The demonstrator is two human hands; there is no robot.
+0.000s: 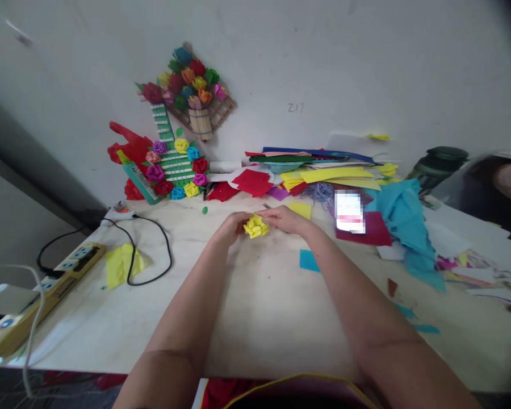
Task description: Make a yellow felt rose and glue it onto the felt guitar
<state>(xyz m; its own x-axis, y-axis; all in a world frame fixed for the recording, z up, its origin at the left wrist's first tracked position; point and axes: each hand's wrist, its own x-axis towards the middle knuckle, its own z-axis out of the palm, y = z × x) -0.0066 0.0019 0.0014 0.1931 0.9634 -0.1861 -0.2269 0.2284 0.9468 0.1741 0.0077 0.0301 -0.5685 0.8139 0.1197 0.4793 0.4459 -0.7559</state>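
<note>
Near the middle of the table (259, 318) | yellow paper flower (256, 228) between left hand (231, 226), grasping its side, and right hand (284, 217), fingertips at its upper edge, grip unclear | petals look mostly shaped, some adjusting probably left | blue paper square (309, 261) lies flat

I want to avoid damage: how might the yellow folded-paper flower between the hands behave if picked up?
The yellow folded-paper flower is probably light, looking small and papery. Thinly layered, it would likely crush under a firm pinch. Its uneven, bunched outline suggests little rolling.
</note>
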